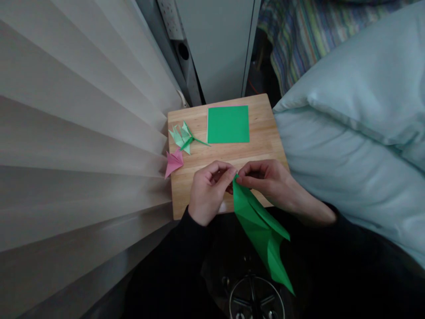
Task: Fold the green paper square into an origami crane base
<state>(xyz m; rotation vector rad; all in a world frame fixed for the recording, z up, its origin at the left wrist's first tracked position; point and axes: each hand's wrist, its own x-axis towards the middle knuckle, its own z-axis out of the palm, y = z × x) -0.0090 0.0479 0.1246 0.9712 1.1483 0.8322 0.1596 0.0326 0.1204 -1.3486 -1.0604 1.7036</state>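
A partly folded sheet of green origami paper [257, 226] hangs from my fingertips over the near edge of a small wooden table [199, 173]. Its creased body slants down to the right and splits into two pointed flaps. My left hand [212, 188] pinches the paper's top tip between thumb and forefinger. On the other side of that tip, my right hand [265, 179] is closed, thumb and forefinger pressed on the paper. Further back lies a stack of square paper [228, 125] with a green sheet on top.
Folded light-green and green paper pieces [183, 137] and a pink folded piece [174, 162] rest at the table's left edge. A pleated curtain [83, 146] borders the left side. Pale bedding [358, 110] bulges up on the right, and a grey cabinet [219, 48] stands behind.
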